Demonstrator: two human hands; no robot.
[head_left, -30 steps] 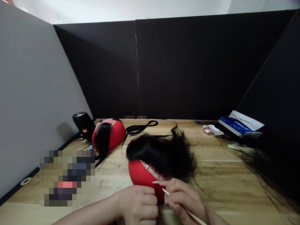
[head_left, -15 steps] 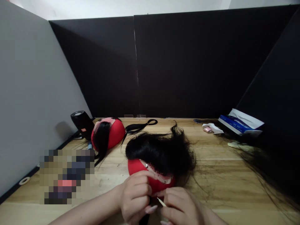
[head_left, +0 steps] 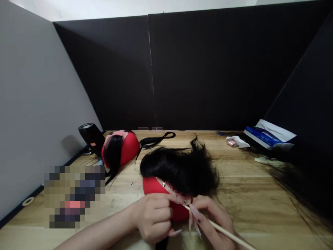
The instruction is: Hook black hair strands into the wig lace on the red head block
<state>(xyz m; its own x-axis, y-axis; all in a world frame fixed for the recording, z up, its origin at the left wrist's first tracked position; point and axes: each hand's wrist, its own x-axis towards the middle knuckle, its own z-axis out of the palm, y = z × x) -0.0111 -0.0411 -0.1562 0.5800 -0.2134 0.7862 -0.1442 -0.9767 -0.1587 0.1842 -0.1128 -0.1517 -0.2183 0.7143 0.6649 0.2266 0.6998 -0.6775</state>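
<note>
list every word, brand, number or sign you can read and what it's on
No text is readable.
Black speaker: its small red label is too small to read.
Blue box: any print is too blurred to read.
Pixelated patch: nothing in it can be made out.

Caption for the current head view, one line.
Right hand works a thin pale stick at the lace edge of a black hairpiece on a red head form, left hand alongside.
</note>
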